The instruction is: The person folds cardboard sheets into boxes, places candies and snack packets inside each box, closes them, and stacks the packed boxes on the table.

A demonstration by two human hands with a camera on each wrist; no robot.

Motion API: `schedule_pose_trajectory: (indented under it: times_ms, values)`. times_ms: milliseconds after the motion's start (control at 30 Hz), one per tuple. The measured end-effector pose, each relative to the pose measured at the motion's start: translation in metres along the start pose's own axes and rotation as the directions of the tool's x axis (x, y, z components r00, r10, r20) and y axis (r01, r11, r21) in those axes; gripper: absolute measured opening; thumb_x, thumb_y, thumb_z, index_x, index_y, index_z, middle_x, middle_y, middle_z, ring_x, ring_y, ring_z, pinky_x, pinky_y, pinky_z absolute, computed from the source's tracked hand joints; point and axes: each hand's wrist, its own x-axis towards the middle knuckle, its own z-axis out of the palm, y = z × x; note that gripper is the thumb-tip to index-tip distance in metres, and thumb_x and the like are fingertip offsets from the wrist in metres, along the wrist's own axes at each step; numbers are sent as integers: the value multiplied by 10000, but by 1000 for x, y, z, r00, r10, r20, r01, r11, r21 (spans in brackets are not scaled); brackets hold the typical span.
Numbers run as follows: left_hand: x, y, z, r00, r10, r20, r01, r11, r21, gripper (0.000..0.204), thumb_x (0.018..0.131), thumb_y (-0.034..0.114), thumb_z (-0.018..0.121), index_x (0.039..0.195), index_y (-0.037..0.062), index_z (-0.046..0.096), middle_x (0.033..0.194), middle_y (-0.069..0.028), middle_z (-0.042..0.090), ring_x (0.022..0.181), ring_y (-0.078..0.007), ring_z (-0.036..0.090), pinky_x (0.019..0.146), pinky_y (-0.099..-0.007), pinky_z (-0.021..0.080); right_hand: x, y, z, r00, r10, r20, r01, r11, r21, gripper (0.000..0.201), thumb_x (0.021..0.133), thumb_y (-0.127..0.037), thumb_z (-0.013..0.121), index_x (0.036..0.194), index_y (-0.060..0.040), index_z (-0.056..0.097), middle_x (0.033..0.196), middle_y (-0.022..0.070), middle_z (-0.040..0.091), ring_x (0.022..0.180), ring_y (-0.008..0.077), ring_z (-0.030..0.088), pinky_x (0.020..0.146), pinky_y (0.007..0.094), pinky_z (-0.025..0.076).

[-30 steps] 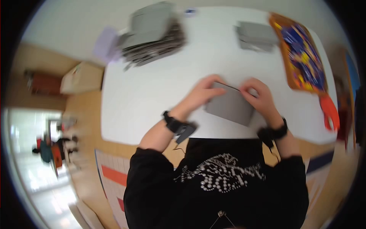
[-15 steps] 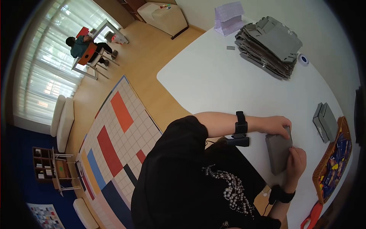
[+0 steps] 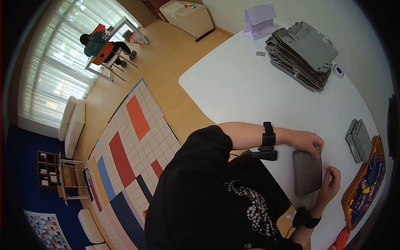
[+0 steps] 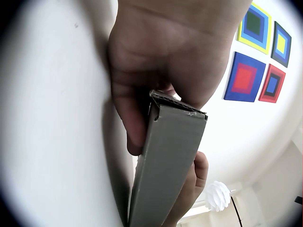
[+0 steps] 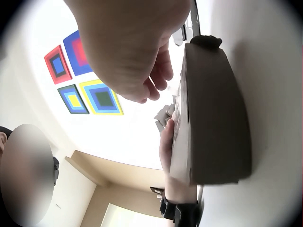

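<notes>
The white table (image 3: 233, 85) carried a stack of flattened grey cardboard (image 3: 306, 50) toward its far-left corner and a wicker basket (image 3: 346, 212) of packets along its right edge. By the near edge was a grey box (image 3: 306, 173), gripped between the left hand's (image 3: 307, 141) thumb and fingers. The right hand (image 3: 329, 189), fingers loosely bent around nothing, hovered just beside it. A tape roll (image 3: 338, 71) sat at the far edge.

The white counter (image 3: 229, 93) bears a grey cardboard stack (image 3: 306, 43); beside it, lilac folded paper (image 3: 259, 23), grey scrap (image 3: 260, 53), disc (image 3: 338, 71); farther off, grey boxes (image 3: 361, 139) and wicker basket (image 3: 346, 210)
</notes>
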Motion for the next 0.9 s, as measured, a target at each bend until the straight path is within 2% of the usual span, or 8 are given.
schedule_pose_trajectory:
  times_ms: [33,67,133,233,367,433,633,900]
  values:
    - [1,-2,0,999,20,33,-20,1000,8,207,749,193,644,879,51,568,695,-17,573,636,-90,521,549,-249,413,2,1,0,986,164,-5,-163,982,96,170,831,34,506,996,15,544,913,77,579,845,168,542,778,271,423]
    - [2,-3,-1,999,20,29,-20,1000,10,207,749,193,644,879,51,568,695,-17,573,636,-90,521,549,-249,413,3,1,0,987,161,-3,-160,982,98,170,831,34,506,996,15,544,913,77,579,845,168,542,778,271,423]
    - [3,-7,-1,994,63,86,-62,998,-9,194,755,185,639,878,54,569,695,-11,572,628,-84,519,542,-247,412,5,-3,-2,876,388,288,-441,885,150,205,875,-29,478,1068,23,522,966,53,557,872,133,521,809,248,401]
    - [1,-3,-2,990,66,121,-67,998,1,176,763,167,635,879,52,570,704,-6,578,625,-83,523,543,-241,416,4,-1,-3,824,401,400,-522,811,263,233,904,-89,467,1096,33,517,968,53,555,878,129,521,804,232,393]
    - [0,-3,-1,986,86,140,-78,995,-60,163,769,154,635,880,54,572,711,-3,581,629,-78,526,546,-233,420,2,1,-3,826,415,383,-556,711,430,249,921,-129,462,1101,35,513,977,59,564,887,118,523,798,225,394]
    - [0,-3,-2,984,45,171,-33,997,-70,160,770,152,638,882,56,575,713,1,582,638,-72,532,554,-229,424,6,-9,-4,769,447,457,-639,544,544,273,935,-153,444,1117,44,500,987,64,569,894,111,523,796,218,396]
    - [1,-5,-2,981,75,178,-71,997,-27,160,768,158,642,879,62,581,712,3,582,654,-70,539,562,-224,424,2,0,-1,766,433,475,-619,695,366,279,929,-119,430,1138,57,485,1010,80,569,927,118,525,814,218,397]
    - [0,-3,-1,984,62,169,-59,998,-23,165,766,164,639,882,60,582,736,-1,599,656,-74,545,564,-229,431,3,1,-5,743,412,528,-626,706,330,314,905,-77,449,1184,65,452,1072,97,563,975,134,517,854,233,387]
